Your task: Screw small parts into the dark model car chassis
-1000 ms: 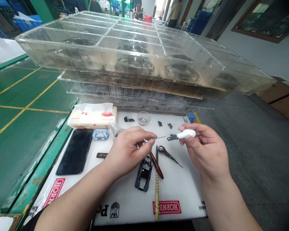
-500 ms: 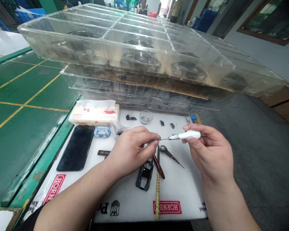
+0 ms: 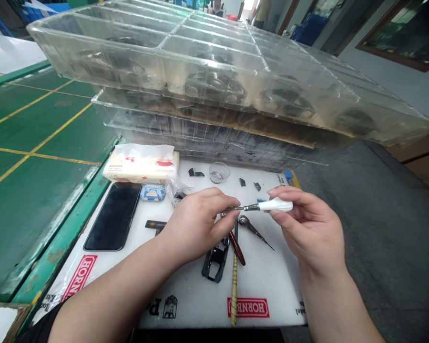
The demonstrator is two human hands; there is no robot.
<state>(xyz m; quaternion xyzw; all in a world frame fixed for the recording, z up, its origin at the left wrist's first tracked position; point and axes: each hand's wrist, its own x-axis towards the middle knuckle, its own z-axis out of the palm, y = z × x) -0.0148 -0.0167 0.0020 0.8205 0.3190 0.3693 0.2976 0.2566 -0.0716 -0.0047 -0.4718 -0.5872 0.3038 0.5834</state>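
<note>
My right hand (image 3: 307,219) grips the white handle of a slim tool (image 3: 276,205), whose metal collar points left. Between thumb and fingers, my left hand (image 3: 203,219) pinches the thin metal shaft (image 3: 239,208) at the tool's other end. Below my left hand lies a black model car body (image 3: 215,262), partly covered. Beside it rest a dark red tool (image 3: 237,248), a yellow banded stick (image 3: 234,290) and a pointed metal tool (image 3: 255,231). A dark hammer-like piece (image 3: 155,224) shows left of my left hand.
Stacked clear trays (image 3: 214,81) with dark model cars stand across the back. On the foam-covered surface (image 3: 268,276) are a phone (image 3: 112,216), a tissue pack (image 3: 141,166), a blue case (image 3: 152,192), a small clear cup (image 3: 219,172) and small black parts (image 3: 257,186).
The white-handled tool and my right hand have shifted slightly left, toward my left fingers. Less bare shaft shows between the collar and my left fingertips. The view has shifted slightly.
</note>
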